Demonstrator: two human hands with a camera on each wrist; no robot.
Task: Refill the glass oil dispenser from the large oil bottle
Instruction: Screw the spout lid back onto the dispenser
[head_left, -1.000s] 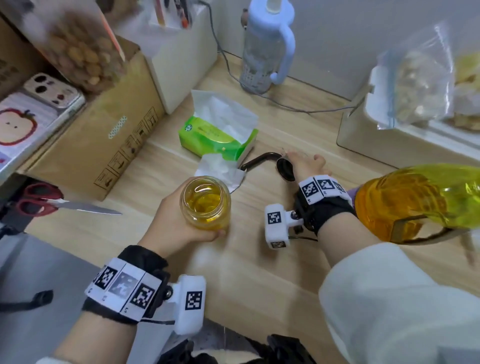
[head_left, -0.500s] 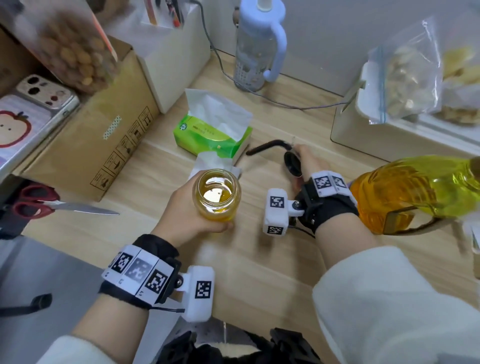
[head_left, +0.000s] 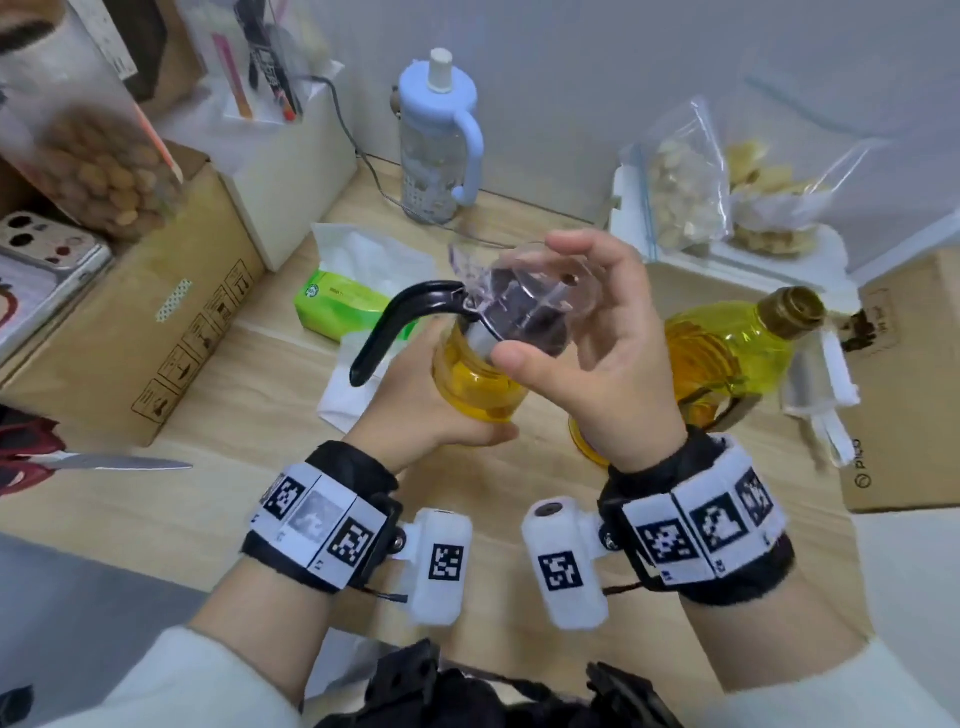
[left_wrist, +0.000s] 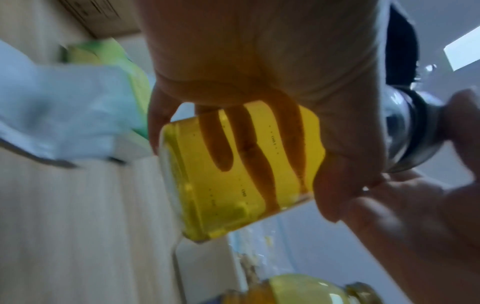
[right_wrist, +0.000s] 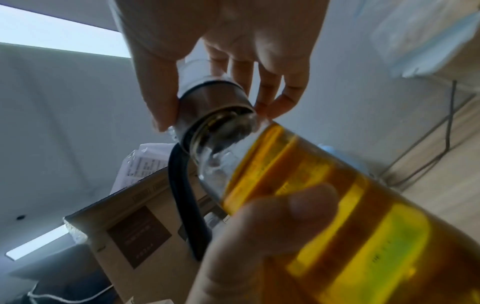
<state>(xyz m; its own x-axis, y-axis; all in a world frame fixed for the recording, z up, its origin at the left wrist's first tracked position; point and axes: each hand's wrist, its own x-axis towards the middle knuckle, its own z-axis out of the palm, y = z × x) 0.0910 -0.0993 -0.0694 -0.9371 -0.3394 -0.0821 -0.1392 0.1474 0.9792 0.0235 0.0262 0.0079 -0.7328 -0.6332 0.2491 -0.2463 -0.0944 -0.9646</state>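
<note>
The glass oil dispenser (head_left: 475, 382) (left_wrist: 241, 172) (right_wrist: 337, 205), full of yellow oil, is lifted off the table and tilted in my left hand (head_left: 415, 410), whose fingers curl round its body. My right hand (head_left: 582, 332) grips the dispenser's lid (head_left: 524, 306) (right_wrist: 213, 102), a clear dome over a metal collar with a black curved handle (head_left: 395, 322), and holds it against the jar's mouth. In the right wrist view the collar sits askew on the neck. The large oil bottle (head_left: 727, 353) lies tilted on the table at the right, its gold cap (head_left: 792, 306) on.
A green tissue pack (head_left: 337, 306) and loose tissues (head_left: 348, 395) lie behind the hands. Cardboard boxes (head_left: 156, 322) stand left and at the right (head_left: 904, 395). Scissors (head_left: 78, 460) lie at the left edge. A blue-lidded bottle (head_left: 436, 145) and a cable stand at the back.
My right hand picked the lid with the black handle off the table and brought it onto the dispenser's mouth. My left hand raised the dispenser. The view tilted upward.
</note>
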